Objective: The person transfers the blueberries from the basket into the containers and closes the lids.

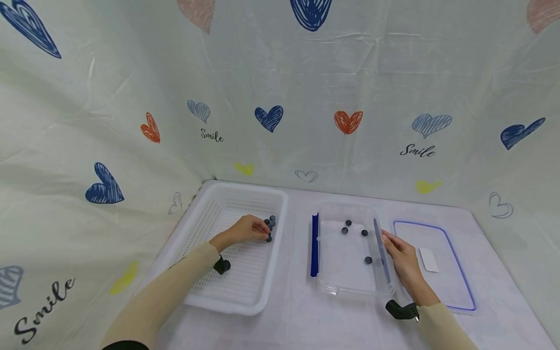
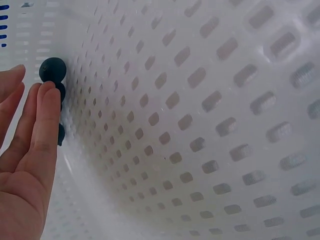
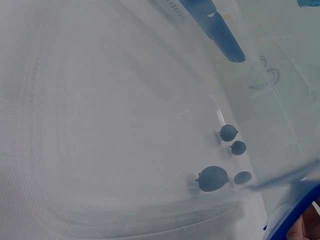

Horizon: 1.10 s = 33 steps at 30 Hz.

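Note:
My left hand (image 1: 245,229) is inside the white perforated basket (image 1: 249,308), by several small dark balls (image 1: 272,218) at its right wall. Up close in the left wrist view, its fingers (image 2: 46,120) are nearly straight, the thumb stands apart, and the fingertips are beside a dark ball (image 2: 52,70); whether they touch it I cannot tell. Meanwhile my right hand (image 1: 407,262) holds the right side of a clear plastic box (image 1: 350,291) by its raised blue-edged flap (image 1: 383,253). Several similar balls lie spread on the box floor, one (image 1: 368,260) near the front right.
On the box's left side a dark blue latch (image 1: 315,245) sticks up. A clear lid with a blue seal (image 1: 459,267) lies to the right, with a white rectangular piece (image 1: 428,260) there. A heart-printed curtain (image 1: 306,73) rises behind the table.

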### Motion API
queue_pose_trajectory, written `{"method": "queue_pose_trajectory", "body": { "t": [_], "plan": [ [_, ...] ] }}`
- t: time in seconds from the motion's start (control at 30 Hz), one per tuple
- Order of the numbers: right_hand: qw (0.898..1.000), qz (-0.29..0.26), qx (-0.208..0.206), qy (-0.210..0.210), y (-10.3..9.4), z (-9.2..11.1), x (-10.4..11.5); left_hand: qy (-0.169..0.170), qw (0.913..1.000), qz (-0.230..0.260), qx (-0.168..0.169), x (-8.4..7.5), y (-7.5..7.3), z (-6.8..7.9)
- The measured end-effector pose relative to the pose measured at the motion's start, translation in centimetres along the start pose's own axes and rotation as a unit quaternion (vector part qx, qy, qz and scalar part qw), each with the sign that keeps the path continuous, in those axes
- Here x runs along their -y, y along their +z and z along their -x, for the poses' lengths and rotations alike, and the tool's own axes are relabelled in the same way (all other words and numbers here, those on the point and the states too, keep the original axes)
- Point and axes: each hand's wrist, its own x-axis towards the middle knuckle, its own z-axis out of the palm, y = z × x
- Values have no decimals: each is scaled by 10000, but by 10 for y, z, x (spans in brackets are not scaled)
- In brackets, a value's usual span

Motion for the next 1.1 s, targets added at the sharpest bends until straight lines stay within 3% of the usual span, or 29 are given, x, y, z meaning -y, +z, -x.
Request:
{"method": "queue_pose_trajectory", "body": {
  "t": [0.67,1.1],
  "plan": [
    [10000,48,45,-53,-1,-1,0,68,9996,-269,-22,2,4,2],
    [9999,61,77,121,-2,-2,1,106,9998,-178,68,1,5,6]
  ]
}}
